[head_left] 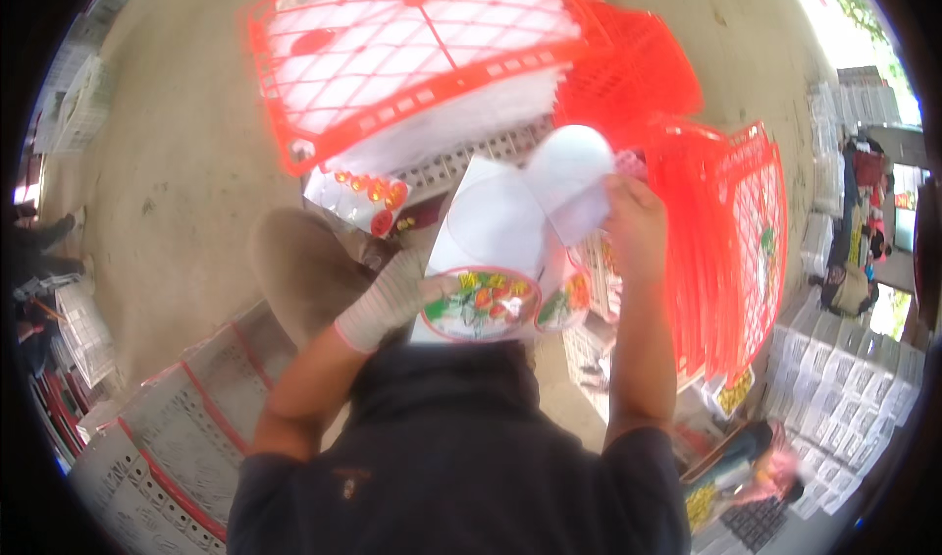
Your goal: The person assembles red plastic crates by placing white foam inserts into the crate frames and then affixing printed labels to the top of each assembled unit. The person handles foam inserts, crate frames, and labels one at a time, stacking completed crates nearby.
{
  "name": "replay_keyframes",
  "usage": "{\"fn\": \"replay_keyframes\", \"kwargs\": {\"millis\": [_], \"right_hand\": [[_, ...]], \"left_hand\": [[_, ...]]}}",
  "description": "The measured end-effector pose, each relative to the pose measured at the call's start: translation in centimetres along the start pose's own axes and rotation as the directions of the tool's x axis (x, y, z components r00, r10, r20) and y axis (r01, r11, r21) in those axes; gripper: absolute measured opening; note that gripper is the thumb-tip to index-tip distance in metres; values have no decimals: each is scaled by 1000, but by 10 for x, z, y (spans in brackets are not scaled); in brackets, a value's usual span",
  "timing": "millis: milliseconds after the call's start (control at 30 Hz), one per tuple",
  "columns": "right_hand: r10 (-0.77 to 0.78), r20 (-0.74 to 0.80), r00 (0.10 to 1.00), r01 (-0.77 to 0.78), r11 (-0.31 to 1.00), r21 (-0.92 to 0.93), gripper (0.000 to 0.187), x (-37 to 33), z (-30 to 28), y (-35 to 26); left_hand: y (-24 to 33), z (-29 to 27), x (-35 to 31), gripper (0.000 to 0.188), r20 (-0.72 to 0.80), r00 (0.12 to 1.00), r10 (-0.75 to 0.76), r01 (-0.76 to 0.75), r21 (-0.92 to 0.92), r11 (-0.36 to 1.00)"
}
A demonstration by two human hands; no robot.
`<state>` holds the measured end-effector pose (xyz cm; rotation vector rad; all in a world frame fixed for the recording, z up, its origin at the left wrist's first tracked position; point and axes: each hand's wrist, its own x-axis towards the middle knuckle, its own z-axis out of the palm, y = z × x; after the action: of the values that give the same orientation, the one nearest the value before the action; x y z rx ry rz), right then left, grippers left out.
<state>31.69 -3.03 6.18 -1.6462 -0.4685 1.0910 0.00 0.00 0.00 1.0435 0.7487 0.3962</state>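
Note:
My left hand, in a pale glove with a bare thumb showing, grips the left side of a white printed card. The card bears a colourful oval picture at its lower end. On the right, my bare right hand pinches the edge of a second white sheet with a rounded top. This second sheet leans against the first card and partly overlaps it; where they meet is blurred. Just beyond my left hand lies another printed card with red and orange fruit pictures.
A red lattice plastic panel rests on a white stack ahead. Red lattice panels stand packed together at right. White crates with red edges are at lower left. Pale crates and a crouching person are at far right.

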Motion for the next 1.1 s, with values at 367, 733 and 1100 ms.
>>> {"fn": "replay_keyframes", "kwargs": {"millis": [367, 733, 1100], "right_hand": [[-588, 174, 790, 588, 646, -486, 37, 69, 99, -156], [-648, 660, 380, 811, -111, -575, 20, 138, 228, -99], [-539, 670, 510, 674, -234, -701, 59, 162, 282, -30]], "left_hand": [[-48, -20, -18, 34, -53, 981, -187, 177, -151, 973], [-29, -20, -11, 42, 45, 968, -246, 250, -159, 955], [-60, -26, 0, 32, 12, 972, -235, 236, -68, 969]]}}
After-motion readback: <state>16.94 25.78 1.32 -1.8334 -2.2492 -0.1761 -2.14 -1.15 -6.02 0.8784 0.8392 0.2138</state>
